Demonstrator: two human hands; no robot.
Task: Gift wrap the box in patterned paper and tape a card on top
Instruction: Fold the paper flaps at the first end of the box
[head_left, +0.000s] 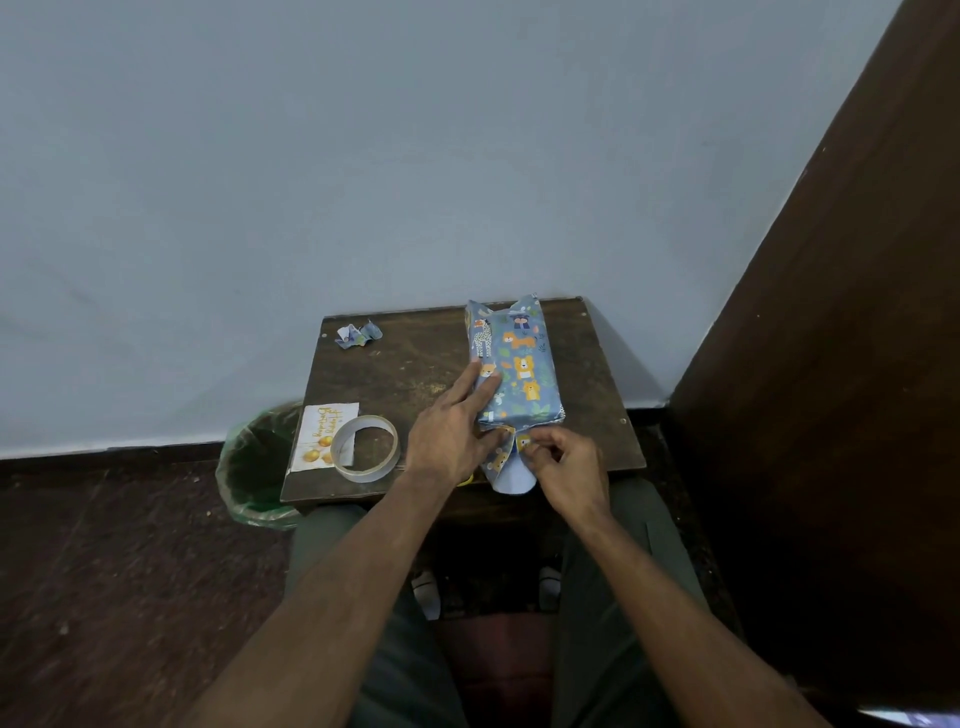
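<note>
Here, my left hand (451, 435) lies flat, fingers straight, pressing the left side of the box (514, 364), which sits wrapped in animal-print paper on the right half of a small wooden table (415, 364). My right hand (569, 467) curls its fingertips round the loose paper flap (506, 460) at the near end, pinching it; the fold itself is partly hidden under my fingers. The card (318, 436) lies at the table's near left corner, overhanging the edge, with the tape roll (364, 448) resting partly on it. Paper scraps (358, 333) sit at the far left. A bin (254, 462) is half hidden behind the table.
</note>
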